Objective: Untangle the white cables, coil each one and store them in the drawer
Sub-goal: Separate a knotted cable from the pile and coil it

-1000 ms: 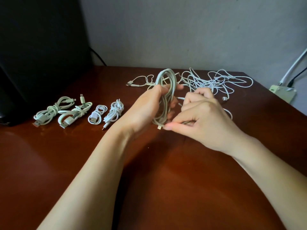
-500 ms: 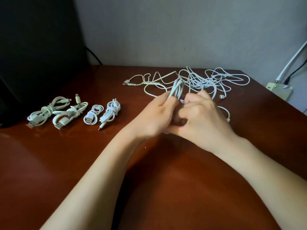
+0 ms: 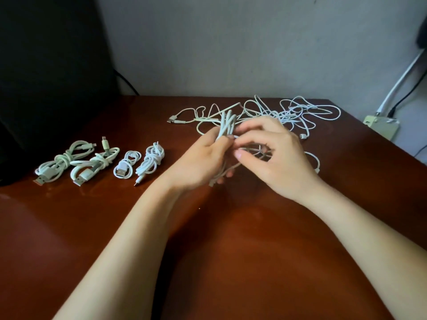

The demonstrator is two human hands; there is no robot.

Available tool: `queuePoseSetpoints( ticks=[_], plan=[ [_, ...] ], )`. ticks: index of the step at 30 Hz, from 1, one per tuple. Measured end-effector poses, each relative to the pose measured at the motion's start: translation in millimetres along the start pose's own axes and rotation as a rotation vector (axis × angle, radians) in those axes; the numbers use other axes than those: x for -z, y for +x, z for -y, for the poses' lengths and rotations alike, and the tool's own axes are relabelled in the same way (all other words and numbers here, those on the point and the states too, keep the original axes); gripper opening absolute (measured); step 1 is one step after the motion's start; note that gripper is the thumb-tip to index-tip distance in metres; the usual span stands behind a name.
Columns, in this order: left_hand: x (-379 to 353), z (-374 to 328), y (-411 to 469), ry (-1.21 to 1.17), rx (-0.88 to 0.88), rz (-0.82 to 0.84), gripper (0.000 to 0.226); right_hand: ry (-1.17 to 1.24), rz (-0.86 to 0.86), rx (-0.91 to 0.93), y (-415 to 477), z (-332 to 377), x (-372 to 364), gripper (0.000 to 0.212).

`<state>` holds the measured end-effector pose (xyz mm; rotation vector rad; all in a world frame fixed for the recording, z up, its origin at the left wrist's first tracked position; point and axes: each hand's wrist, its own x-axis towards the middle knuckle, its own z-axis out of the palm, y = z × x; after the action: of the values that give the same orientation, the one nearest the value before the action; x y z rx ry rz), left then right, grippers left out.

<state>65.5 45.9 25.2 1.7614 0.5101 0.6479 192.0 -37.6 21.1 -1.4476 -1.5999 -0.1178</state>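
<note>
My left hand [image 3: 203,161] grips a looped white cable [image 3: 227,122] above the middle of the brown table [image 3: 231,250]; the loops stick up past its fingers. My right hand [image 3: 272,158] pinches a strand of the same cable at the bundle's waist. Behind both hands lies a tangle of white cables [image 3: 288,112], spread loosely. Several coiled and tied cables [image 3: 101,161] lie in a row at the left. No drawer is in view.
A large black object [image 3: 46,77] fills the back left corner. A power strip [image 3: 381,125] with plugged leads sits past the table's right edge, near the grey wall. A loose cable end [image 3: 315,161] lies right of my right hand.
The loop bundle was first held tall in my left hand; both hands then closed together round it. My right hand has now drawn back slightly and pinches a strand at its middle.
</note>
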Motion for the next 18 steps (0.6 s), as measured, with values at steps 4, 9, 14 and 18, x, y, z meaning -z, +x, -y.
queuePoseSetpoints(
  ticks=[4,9,14,18],
  plan=[
    [4.6,-4.7,-3.6,-0.006,0.049,-0.123,0.018,-0.172,-0.123,0.039,4.2,-10.0,5.8,0.015],
    [8.0,-10.6,-6.0,0.027,0.072,-0.155,0.019,-0.252,-0.148,0.041,7.4,-26.5,15.0,0.008],
    [7.8,-6.8,-3.5,0.079,0.094,-0.105,0.028,-0.037,-0.264,-0.101,10.2,-22.1,18.8,0.008],
    [7.0,-7.3,-3.6,0.073,0.101,-0.034,0.030,0.082,-0.417,-0.180,13.2,-15.7,23.9,0.009]
  ],
)
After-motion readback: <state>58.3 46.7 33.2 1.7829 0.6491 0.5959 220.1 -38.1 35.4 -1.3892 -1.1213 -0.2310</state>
